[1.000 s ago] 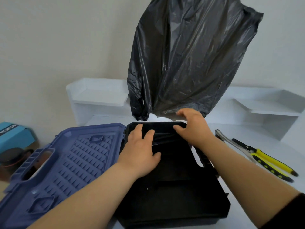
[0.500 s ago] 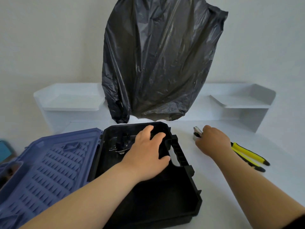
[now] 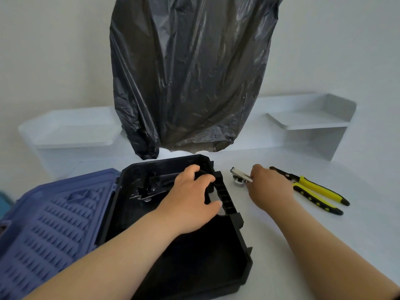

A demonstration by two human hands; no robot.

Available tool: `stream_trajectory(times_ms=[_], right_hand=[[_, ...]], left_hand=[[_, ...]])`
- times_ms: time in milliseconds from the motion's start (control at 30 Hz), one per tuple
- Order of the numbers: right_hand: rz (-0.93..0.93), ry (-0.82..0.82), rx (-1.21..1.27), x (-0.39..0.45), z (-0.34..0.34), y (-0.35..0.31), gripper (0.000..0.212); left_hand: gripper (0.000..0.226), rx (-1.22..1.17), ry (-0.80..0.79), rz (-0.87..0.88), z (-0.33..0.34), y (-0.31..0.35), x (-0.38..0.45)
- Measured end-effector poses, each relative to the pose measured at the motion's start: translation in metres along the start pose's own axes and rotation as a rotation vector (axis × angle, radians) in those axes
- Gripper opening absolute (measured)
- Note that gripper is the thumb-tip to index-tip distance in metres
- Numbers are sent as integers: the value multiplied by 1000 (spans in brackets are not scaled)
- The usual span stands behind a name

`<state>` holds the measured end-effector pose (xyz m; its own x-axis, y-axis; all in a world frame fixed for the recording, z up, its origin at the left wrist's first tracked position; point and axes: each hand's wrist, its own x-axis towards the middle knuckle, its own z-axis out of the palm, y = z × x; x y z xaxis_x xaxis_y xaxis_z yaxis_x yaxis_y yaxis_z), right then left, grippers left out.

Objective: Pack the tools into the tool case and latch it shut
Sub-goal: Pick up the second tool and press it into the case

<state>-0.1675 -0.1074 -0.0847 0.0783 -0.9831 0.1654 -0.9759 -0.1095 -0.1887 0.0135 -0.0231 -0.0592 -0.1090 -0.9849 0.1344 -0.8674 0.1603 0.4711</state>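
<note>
The tool case lies open on the white table: a black bottom half (image 3: 229,265) in front of me and a blue ribbed lid (image 3: 54,221) folded out to the left. A metal tool (image 3: 149,191) lies inside the black half, near its far end. My left hand (image 3: 192,200) rests palm-down on the case's right rim by the handle cut-out. To the right of the case, my right hand (image 3: 268,187) closes its fingers on a silver metal tool (image 3: 239,175) lying on the table. Yellow-and-black pliers (image 3: 313,189) lie just right of that hand.
A large black plastic bag (image 3: 190,74) hangs against the wall behind the case. A white shelf unit (image 3: 309,124) runs along the back of the table. A blue box edge (image 3: 3,202) shows at the far left.
My right hand left the case's far rim, moved right and took hold of the silver tool. My left hand shifted to the case's right rim. The view panned right.
</note>
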Motion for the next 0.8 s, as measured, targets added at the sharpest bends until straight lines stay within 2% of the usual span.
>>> stream_trajectory(times_ms=[100, 200, 500, 700, 800], right_hand=[[-24, -22, -20, -3, 2, 0, 15], [-34, -28, -24, -4, 2, 0, 11], [-97, 122, 94, -4, -6, -6, 15], [-307, 182, 191, -14, -24, -32, 16], [-403, 163, 169, -20, -36, -55, 17]], left_hand=[[58, -2, -25, -9, 2, 0, 1], [56, -11, -46, -31, 1, -1, -1], [58, -72, 15, -37, -16, -5, -11], [61, -158, 108, 26, -32, -17, -21], [66, -223, 93, 7, -43, -26, -24]])
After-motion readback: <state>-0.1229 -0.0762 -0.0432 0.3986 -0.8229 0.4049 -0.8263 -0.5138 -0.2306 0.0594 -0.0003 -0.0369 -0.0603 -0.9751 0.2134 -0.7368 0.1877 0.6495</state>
